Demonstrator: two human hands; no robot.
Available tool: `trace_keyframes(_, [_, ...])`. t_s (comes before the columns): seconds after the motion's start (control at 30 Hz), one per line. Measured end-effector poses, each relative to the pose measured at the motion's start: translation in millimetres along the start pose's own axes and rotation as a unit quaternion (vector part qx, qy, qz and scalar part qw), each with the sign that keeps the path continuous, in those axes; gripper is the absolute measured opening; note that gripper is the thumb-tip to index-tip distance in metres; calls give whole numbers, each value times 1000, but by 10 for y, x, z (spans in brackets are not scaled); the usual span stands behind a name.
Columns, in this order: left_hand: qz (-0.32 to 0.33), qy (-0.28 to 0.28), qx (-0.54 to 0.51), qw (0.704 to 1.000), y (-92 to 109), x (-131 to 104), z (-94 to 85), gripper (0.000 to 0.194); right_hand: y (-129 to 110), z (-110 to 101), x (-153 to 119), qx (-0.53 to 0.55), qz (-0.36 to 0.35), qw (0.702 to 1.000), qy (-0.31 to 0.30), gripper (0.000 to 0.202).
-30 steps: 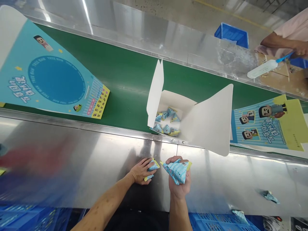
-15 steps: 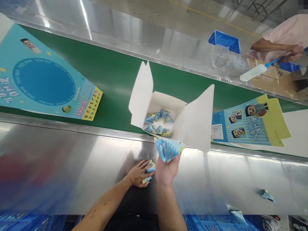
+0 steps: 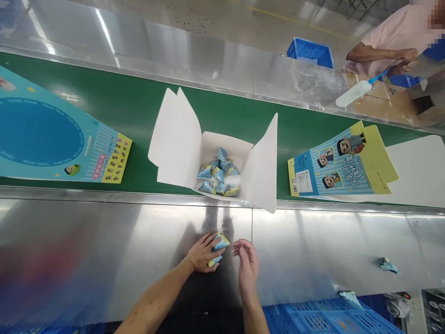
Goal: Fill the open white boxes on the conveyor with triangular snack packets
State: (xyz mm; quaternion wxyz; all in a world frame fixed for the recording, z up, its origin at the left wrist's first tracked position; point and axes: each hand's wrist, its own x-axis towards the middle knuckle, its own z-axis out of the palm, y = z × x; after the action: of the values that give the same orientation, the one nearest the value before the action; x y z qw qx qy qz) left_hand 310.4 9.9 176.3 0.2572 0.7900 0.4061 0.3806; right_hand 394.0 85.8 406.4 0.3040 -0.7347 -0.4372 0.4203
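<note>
My left hand rests on the metal ledge with its fingers closed over small blue-and-yellow pyramid-shaped packets. Just to the right, my right hand hovers with nothing in it, thumb and fingers slightly bent and apart. Beyond both hands, an open white-lined carton stands on the green belt with its flaps up. Several packets of the same kind lie heaped on its bottom.
Blue printed cartons stand on the green belt, one at left and one at right. A loose packet lies on the right ledge. Blue crates sit below. Across the belt, a person's hands are near a white bottle.
My right hand has let go of its packet and drawn back from the carton, which now holds more packets. My left hand stays on its packets. The view has shifted slightly.
</note>
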Motion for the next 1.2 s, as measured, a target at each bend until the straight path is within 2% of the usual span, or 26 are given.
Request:
trace_keyframes(0.07, [-1,-11,-3,1000,119,115,12,63,248,-426,102,-138,-37,990,2,29])
trace_keyframes(0.1, [2,-17,-5,1000,194,181,13,63,333,-612,147,-206,-55,976,-36,33])
trace_keyframes(0.17, [14,-22,-8,1000,374,336,14,62,419,-924,209,-325,-77,927,-173,54])
trace_keyframes(0.23, [32,-17,-18,999,591,509,21,60,404,-1185,239,-409,-79,857,-303,79])
trace_keyframes(0.27, [43,-17,-26,999,708,591,33,57,370,-1309,250,-436,-76,829,-343,87])
trace_keyframes(0.33, [58,-24,-45,997,950,724,84,49,285,-1560,276,-464,-73,799,-374,93])
trace_keyframes(0.4, [67,-35,-66,995,1185,807,170,43,222,-1810,309,-476,-77,791,-377,88])
trace_keyframes(0.47, [64,-48,-81,994,1403,865,272,46,218,-2039,340,-484,-84,783,-382,80])
trace_keyframes(0.57, [31,-73,-80,994,1672,997,400,50,333,-2324,385,-491,-107,772,-389,81])
trace_keyframes(0.63, [3,-68,-78,995,1776,1134,448,48,457,-2509,436,-496,-143,774,-367,75])
trace_keyframes(0.73, [-79,-11,-65,995,1769,1335,467,42,635,-2846,570,-497,-200,802,-266,44])
trace_keyframes(0.8, [-206,51,-30,977,1688,1422,459,39,723,-3092,672,-486,-213,832,-162,31])
trace_keyframes(0.87, [-321,89,-3,943,1616,1475,454,39,788,-3289,742,-469,-212,854,-71,30])
trace_keyframes(0.93, [-346,78,-9,935,1603,1522,467,34,847,-3374,764,-453,-217,864,-30,31])
trace_keyframes(1.0, [-294,40,-33,954,1652,1587,501,27,901,-3327,758,-448,-232,863,-25,39])
trace_keyframes(1.1, [-240,-8,-49,969,1764,1692,562,26,935,-3076,780,-452,-258,853,-41,48])
trace_keyframes(1.2, [-240,-43,-46,969,1858,1707,577,35,847,-2731,919,-449,-295,840,-76,53])
